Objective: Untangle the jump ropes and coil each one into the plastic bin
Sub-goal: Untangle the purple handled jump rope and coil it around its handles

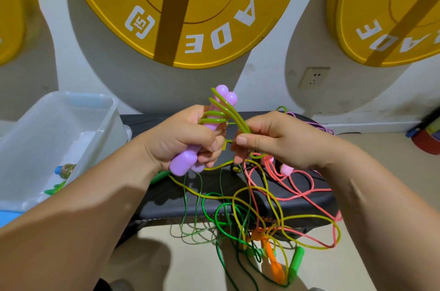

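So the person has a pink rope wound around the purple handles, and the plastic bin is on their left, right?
Not quite. The rope wound around the purple handles is a yellow-green rope, not pink. The head view shows the left hand gripping the handles and the right hand pinching that rope. The pink rope lies in the tangle below. The plastic bin is on their left.

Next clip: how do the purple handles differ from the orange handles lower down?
Colour: the purple handles are lilac, the orange handles bright orange.
Hold: the left hand grips the purple handles, raised above the bench; the orange handles lie low in front of it, untouched.
Rope: an olive rope is wound in turns round the purple handles; the orange handles sit among loose tangled loops.
Both are plastic jump-rope handles.
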